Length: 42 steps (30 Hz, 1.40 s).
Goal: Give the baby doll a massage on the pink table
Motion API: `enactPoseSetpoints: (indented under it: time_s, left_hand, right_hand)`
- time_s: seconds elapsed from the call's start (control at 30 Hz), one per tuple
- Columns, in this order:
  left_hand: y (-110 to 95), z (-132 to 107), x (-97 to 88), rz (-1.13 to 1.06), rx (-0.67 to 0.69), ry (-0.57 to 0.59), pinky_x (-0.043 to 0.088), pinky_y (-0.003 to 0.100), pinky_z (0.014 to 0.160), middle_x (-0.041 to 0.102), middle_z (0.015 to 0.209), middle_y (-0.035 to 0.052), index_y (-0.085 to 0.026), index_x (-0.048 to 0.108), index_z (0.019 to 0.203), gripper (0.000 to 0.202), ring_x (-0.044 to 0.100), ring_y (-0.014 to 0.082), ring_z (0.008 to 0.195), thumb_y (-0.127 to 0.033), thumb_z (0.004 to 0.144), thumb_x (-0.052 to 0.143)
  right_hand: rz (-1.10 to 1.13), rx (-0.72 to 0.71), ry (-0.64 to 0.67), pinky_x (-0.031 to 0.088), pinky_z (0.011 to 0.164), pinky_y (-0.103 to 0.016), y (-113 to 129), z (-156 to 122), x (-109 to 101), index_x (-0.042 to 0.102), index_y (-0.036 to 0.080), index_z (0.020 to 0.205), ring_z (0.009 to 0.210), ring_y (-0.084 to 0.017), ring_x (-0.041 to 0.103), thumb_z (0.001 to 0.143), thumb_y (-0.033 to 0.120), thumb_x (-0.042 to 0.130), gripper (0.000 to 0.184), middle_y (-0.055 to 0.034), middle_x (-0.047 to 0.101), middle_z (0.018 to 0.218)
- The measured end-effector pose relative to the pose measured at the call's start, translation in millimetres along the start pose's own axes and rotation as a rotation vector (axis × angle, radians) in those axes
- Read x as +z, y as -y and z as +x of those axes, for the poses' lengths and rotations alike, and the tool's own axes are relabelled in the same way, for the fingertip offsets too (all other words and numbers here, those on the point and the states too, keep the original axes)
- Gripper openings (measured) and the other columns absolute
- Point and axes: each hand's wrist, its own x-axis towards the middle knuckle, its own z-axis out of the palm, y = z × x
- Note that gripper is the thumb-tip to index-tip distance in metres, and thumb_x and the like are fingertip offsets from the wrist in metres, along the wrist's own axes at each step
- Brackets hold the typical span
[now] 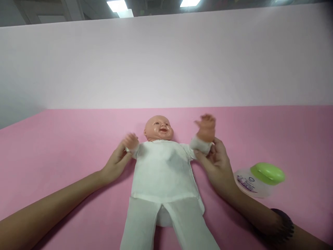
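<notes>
A baby doll (166, 170) with a hard plastic head and a white cloth body lies on its back, head away from me and legs toward me. My left hand (118, 163) is closed around the cloth arm on the left, just below the doll's plastic hand. On the other side, my right hand (217, 166) grips the white sleeve under the doll's other hand, which is raised and slightly blurred. Part of my fingers on both sides is hidden behind the doll's arms. The doll's feet lie outside the view.
To the right of my right forearm lies a clear bottle (248, 184) with a green cap (267, 173) and a printed label. Everything rests on a pink surface (65, 149). A white wall panel (166, 62) stands behind it. A dark coiled band (283, 225) circles my right wrist.
</notes>
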Motion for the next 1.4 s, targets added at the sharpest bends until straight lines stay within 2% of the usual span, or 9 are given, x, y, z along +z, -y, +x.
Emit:
enactPoseSetpoints:
  time_s: [0.13, 0.33, 0.5, 0.73, 0.83, 1.0, 1.17, 1.27, 1.4]
  left_hand:
    - [-6, -3, 1.2, 0.163, 0.22, 0.247, 0.027, 0.046, 0.126, 0.052, 0.15, 0.0089, -0.029, 0.062, 0.135, 0.037, 0.04, 0.0253, 0.146, -0.029, 0.099, 0.053]
    - [-1, 7, -4.0, -0.298, -0.296, -0.125, 0.044, 0.045, 0.116, 0.052, 0.151, 0.0089, -0.028, 0.045, 0.141, 0.047, 0.049, 0.0251, 0.14, -0.046, 0.098, 0.055]
    - [0, 8, -6.2, -0.384, -0.371, -0.119, 0.047, 0.046, 0.113, 0.058, 0.144, 0.0088, -0.028, 0.051, 0.137, 0.049, 0.055, 0.0271, 0.134, -0.047, 0.094, 0.063]
    - [-9, -1, -7.4, -0.086, -0.039, 0.226, 0.043, 0.046, 0.117, 0.049, 0.154, 0.0087, -0.031, 0.068, 0.131, 0.038, 0.041, 0.0293, 0.147, -0.033, 0.093, 0.064]
    - [-10, 0, -8.2, -0.108, -0.062, 0.241, 0.042, 0.046, 0.117, 0.048, 0.155, 0.009, -0.031, 0.068, 0.13, 0.038, 0.04, 0.0303, 0.148, -0.034, 0.092, 0.066]
    - [-5, 8, -9.3, -0.471, -0.348, -0.025, 0.044, 0.05, 0.116, 0.053, 0.151, 0.0086, -0.028, 0.055, 0.14, 0.048, 0.052, 0.0297, 0.138, -0.044, 0.096, 0.061]
    - [0, 9, -9.6, -0.596, -0.436, -0.072, 0.039, 0.05, 0.119, 0.059, 0.144, 0.0106, -0.023, 0.058, 0.132, 0.042, 0.054, 0.029, 0.136, -0.043, 0.096, 0.061]
    - [-4, 6, -8.6, -0.511, -0.34, -0.004, 0.038, 0.05, 0.12, 0.052, 0.153, 0.0045, -0.034, 0.052, 0.142, 0.049, 0.046, 0.028, 0.143, -0.036, 0.094, 0.066]
    - [-11, 3, -8.4, -0.299, -0.222, 0.232, 0.039, 0.045, 0.119, 0.039, 0.162, 0.0045, -0.03, 0.071, 0.126, 0.038, 0.034, 0.0335, 0.151, -0.033, 0.088, 0.074]
  right_hand:
    - [-0.152, -0.316, 0.347, 0.046, 0.112, -0.049, 10, -9, 4, 0.075, 0.03, 0.096, 0.12, -0.027, 0.063, 0.073, 0.011, 0.061, 0.034, -0.0029, 0.073, 0.111]
    - [0.121, 0.193, -0.054, 0.058, 0.099, -0.05, -2, 3, -1, 0.06, 0.032, 0.118, 0.107, -0.028, 0.069, 0.076, 0.031, 0.077, 0.046, -0.0033, 0.071, 0.114]
    - [0.224, 0.394, -0.122, 0.064, 0.089, -0.05, -16, 12, -8, 0.066, 0.032, 0.109, 0.104, -0.033, 0.071, 0.075, 0.042, 0.079, 0.038, -0.0075, 0.073, 0.108]
    - [-0.086, -0.033, 0.276, 0.054, 0.106, -0.048, 13, -6, -3, 0.078, 0.034, 0.103, 0.12, -0.029, 0.064, 0.081, 0.03, 0.072, 0.023, -0.0037, 0.071, 0.121]
    - [-0.136, -0.123, 0.372, 0.049, 0.112, -0.05, 17, -10, -3, 0.08, 0.034, 0.098, 0.128, -0.031, 0.059, 0.08, 0.028, 0.072, 0.021, -0.0043, 0.071, 0.124]
    - [0.072, 0.274, 0.007, 0.056, 0.105, -0.048, 5, -2, -2, 0.064, 0.035, 0.126, 0.119, -0.03, 0.066, 0.075, 0.039, 0.08, 0.054, -0.004, 0.07, 0.126]
    - [0.205, 0.467, -0.164, 0.057, 0.106, -0.045, 0, 4, -1, 0.066, 0.028, 0.116, 0.12, -0.031, 0.066, 0.078, 0.043, 0.077, 0.042, -0.0079, 0.072, 0.122]
    - [0.088, 0.318, -0.033, 0.058, 0.102, -0.048, 6, -1, -3, 0.065, 0.031, 0.121, 0.118, -0.031, 0.067, 0.082, 0.043, 0.075, 0.041, -0.0058, 0.071, 0.124]
    - [-0.125, -0.085, 0.302, 0.049, 0.113, -0.049, 13, -11, -6, 0.075, 0.033, 0.109, 0.13, -0.029, 0.059, 0.085, 0.028, 0.068, 0.025, -0.0014, 0.073, 0.121]
